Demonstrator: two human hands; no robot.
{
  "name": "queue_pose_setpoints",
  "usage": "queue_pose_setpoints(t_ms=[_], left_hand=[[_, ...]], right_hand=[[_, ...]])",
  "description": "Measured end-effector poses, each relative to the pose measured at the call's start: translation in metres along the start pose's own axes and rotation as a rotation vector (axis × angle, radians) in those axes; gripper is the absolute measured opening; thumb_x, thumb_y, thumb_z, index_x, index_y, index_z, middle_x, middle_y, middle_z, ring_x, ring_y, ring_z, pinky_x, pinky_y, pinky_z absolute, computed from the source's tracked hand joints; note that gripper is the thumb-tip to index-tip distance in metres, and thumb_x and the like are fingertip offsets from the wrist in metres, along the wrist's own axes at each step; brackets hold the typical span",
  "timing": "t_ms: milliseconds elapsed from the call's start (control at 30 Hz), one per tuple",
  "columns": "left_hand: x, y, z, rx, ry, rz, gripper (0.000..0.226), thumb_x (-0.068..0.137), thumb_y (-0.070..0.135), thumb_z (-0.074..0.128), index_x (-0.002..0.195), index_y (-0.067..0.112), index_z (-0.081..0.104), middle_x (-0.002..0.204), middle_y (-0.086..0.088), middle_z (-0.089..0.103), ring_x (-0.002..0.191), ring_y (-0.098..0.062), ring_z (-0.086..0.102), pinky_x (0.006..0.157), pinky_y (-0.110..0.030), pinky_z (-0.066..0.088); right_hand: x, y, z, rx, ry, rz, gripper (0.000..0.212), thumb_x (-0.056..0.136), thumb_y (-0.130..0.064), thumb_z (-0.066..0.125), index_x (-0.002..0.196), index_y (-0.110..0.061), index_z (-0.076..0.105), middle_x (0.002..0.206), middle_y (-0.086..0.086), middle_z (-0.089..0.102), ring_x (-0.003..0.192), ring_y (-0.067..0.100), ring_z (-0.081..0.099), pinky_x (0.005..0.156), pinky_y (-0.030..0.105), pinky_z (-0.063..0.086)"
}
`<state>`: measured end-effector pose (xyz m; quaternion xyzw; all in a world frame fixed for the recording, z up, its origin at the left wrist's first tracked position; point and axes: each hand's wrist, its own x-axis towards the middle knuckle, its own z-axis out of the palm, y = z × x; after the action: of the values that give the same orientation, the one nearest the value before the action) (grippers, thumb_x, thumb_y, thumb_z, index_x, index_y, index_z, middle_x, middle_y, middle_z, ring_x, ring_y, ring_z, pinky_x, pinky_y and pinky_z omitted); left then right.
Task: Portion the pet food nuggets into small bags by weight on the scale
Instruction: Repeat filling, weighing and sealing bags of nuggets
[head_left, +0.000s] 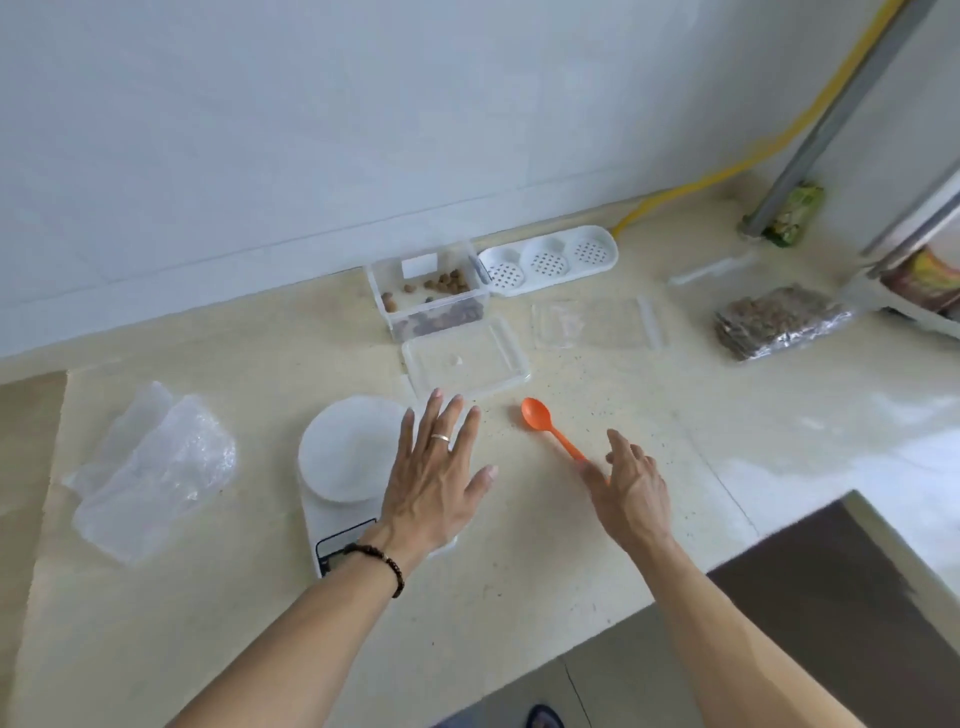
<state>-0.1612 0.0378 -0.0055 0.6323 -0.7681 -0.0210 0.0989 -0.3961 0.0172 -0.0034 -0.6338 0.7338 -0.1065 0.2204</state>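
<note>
Nearest the viewer, two bare forearms reach out over the pale surface (519, 545). The left hand (436, 483) hovers flat over the right edge of the scale (348, 467), its grip spread and holding nothing; whether it touches the scale cannot be told. The right hand (631, 488) lies at the handle end of the orange spoon (550, 428), grip loosely spread, fingers not closed on the handle; contact is uncertain.

The nuggets (444, 283) sit in a clear container (428, 296) well back by the wall, its lid (465, 361) lying off just in front. This suggests the stock is open for scooping. A clear flat bag (597, 325) lies right of the lid, and a heap of clear plastic (150, 467) sits left of the scale, probably spare bags kept within reach. A filled packet of brown nuggets (779, 319) rests far right, possibly a finished portion.

The scale's display is mostly covered by the left wrist, so no reading is legible. Nothing rests on its platform. The white perforated tray (550, 260) by the wall has no evident role. Items at the far right edge are cut off and unidentifiable.
</note>
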Motion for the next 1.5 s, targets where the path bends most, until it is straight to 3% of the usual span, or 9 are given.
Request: queue_pose_setpoints(t_ms=[300, 500, 600, 733, 867, 1033, 1167, 1333, 1500], left_hand=[[0.038, -0.038, 0.005, 0.014, -0.079, 0.09, 0.068, 0.093, 0.052, 0.03, 0.146, 0.011, 0.035, 0.152, -0.015, 0.035, 0.146, -0.032, 0.016, 0.117, -0.051, 0.011], [0.045, -0.094, -0.015, -0.023, -0.044, -0.068, 0.067, 0.094, 0.051, 0.029, 0.145, 0.009, 0.037, 0.149, -0.016, 0.038, 0.145, -0.034, 0.021, 0.116, -0.054, 0.016], [0.04, -0.121, -0.02, -0.025, -0.038, -0.142, 0.068, 0.093, 0.052, 0.029, 0.145, 0.009, 0.038, 0.148, -0.016, 0.04, 0.144, -0.033, 0.023, 0.116, -0.055, 0.019], [0.033, -0.141, -0.023, -0.038, -0.055, -0.204, 0.071, 0.093, 0.054, 0.024, 0.148, 0.011, 0.033, 0.151, -0.012, 0.037, 0.146, -0.031, 0.02, 0.118, -0.052, 0.014], [0.039, -0.14, -0.029, -0.165, -0.061, -0.268, 0.073, 0.09, 0.05, 0.016, 0.149, 0.01, 0.029, 0.153, -0.01, 0.033, 0.147, -0.029, 0.018, 0.118, -0.048, 0.011], [0.07, -0.126, -0.053, -0.626, -0.107, -0.385, 0.028, 0.098, 0.024, 0.043, 0.117, 0.013, 0.061, 0.116, -0.002, 0.06, 0.104, -0.017, 0.06, 0.092, -0.031, 0.046], [0.092, -0.121, -0.082, -0.916, -0.035, -0.488, 0.015, 0.095, 0.011, 0.052, 0.088, 0.009, 0.065, 0.075, 0.004, 0.063, 0.065, -0.012, 0.059, 0.06, -0.015, 0.045], [0.11, -0.12, -0.116, -1.049, -0.028, -0.481, 0.015, 0.096, 0.009, 0.054, 0.093, 0.006, 0.069, 0.073, 0.0, 0.062, 0.06, -0.01, 0.055, 0.058, -0.018, 0.042], [0.12, -0.123, -0.138, -1.021, -0.163, -0.451, 0.028, 0.101, 0.007, 0.041, 0.108, 0.013, 0.067, 0.076, 0.006, 0.064, 0.062, -0.009, 0.057, 0.061, -0.017, 0.043]], right_hand=[[0.021, -0.017, 0.027, 0.144, -0.041, 0.07, 0.019, 0.093, -0.012, 0.052, 0.098, -0.012, 0.07, 0.088, 0.005, 0.056, 0.084, 0.026, 0.053, 0.068, 0.034, 0.04], [0.047, -0.099, 0.025, 0.578, -0.128, 0.057, 0.01, 0.099, -0.013, 0.046, 0.1, -0.014, 0.055, 0.094, 0.002, 0.061, 0.075, 0.021, 0.068, 0.057, 0.026, 0.05], [0.059, -0.136, 0.032, 0.56, -0.194, -0.001, 0.009, 0.093, -0.013, 0.055, 0.1, -0.017, 0.059, 0.091, -0.002, 0.062, 0.076, 0.022, 0.064, 0.066, 0.033, 0.057], [0.067, -0.157, 0.046, 0.522, -0.339, 0.073, 0.016, 0.084, -0.023, 0.068, 0.098, -0.015, 0.066, 0.072, -0.001, 0.058, 0.062, 0.014, 0.054, 0.058, 0.027, 0.048], [0.065, -0.167, 0.043, 0.635, -0.499, 0.103, 0.013, 0.075, -0.01, 0.075, 0.088, -0.009, 0.072, 0.068, 0.011, 0.061, 0.044, 0.007, 0.038, 0.044, 0.02, 0.034], [0.076, -0.181, 0.012, 0.785, -0.521, -0.008, 0.012, 0.082, -0.005, 0.066, 0.091, -0.008, 0.072, 0.08, 0.015, 0.074, 0.051, 0.014, 0.032, 0.045, 0.026, 0.028], [0.098, -0.195, -0.024, 0.643, -0.541, -0.186, 0.016, 0.077, -0.012, 0.073, 0.093, -0.013, 0.073, 0.059, -0.007, 0.066, 0.044, 0.005, 0.037, 0.045, 0.021, 0.029], [0.118, -0.212, -0.063, 0.538, -0.711, -0.292, 0.018, 0.084, -0.01, 0.067, 0.102, -0.01, 0.068, 0.078, 0.009, 0.075, 0.046, 0.013, 0.027, 0.042, 0.022, 0.023], [0.131, -0.225, -0.087, 0.433, -0.662, -0.385, 0.013, 0.083, 0.0, 0.061, 0.093, -0.003, 0.069, 0.074, 0.006, 0.075, 0.041, -0.001, 0.044, 0.041, 0.012, 0.03]])
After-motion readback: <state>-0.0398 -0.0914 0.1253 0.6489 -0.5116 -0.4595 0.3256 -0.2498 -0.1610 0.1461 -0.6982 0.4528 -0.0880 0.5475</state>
